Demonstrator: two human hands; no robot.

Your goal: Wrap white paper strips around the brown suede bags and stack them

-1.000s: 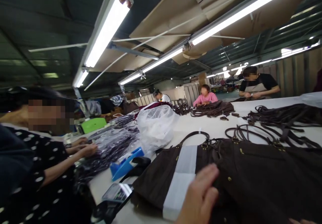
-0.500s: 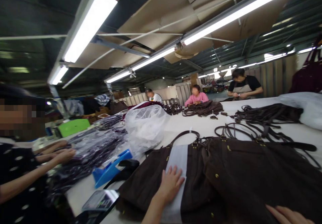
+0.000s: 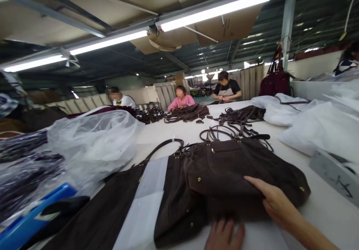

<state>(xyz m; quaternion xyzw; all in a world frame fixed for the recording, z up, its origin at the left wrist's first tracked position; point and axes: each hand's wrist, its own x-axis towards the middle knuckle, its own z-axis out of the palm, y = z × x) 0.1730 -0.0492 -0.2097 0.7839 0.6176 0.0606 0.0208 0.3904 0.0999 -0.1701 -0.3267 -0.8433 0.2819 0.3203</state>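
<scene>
A dark brown handbag (image 3: 224, 167) with looped handles and brass studs lies on the white table in front of me. My right hand (image 3: 273, 199) grips its near lower edge, one finger stretched along the fabric, and that edge is tilted up. Close below it is my left hand (image 3: 224, 235), slightly blurred, fingers apart and pointing toward the bag's shadowed underside; whether it touches the cloth I cannot tell. A second brown handbag (image 3: 112, 194) lies to the left, partly under the first, with a pale strip of wrapping (image 3: 148, 190) around it.
A blue tape dispenser (image 3: 36, 218) sits at lower left beside clear plastic bags (image 3: 95, 141). Brown straps (image 3: 241, 113) are heaped farther back. White plastic sacks (image 3: 316, 126) and a grey marked board (image 3: 335, 175) are at right. Several people work across the table (image 3: 151, 134).
The view has swung right. My left hand has left the pale strip and moved to below the right-hand bag. My right hand has taken hold of that bag's near edge and raised it.
</scene>
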